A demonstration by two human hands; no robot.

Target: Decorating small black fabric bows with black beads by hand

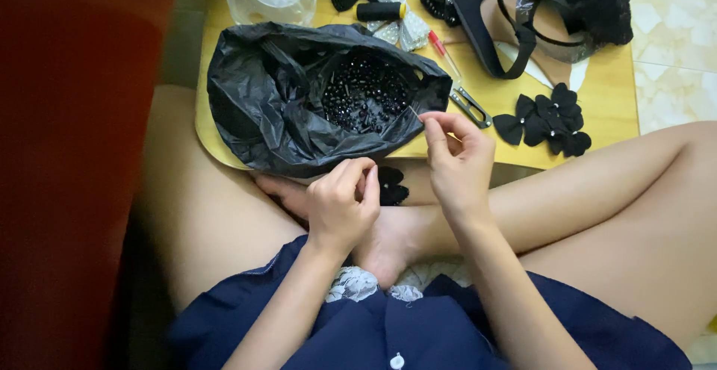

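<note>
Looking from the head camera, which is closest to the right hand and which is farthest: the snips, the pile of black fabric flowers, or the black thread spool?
From the right hand:
1. The small metal thread snips, just above it on the yellow wooden table.
2. The pile of black fabric flowers, off to its right.
3. The black thread spool, far up by the table's top edge.
</note>
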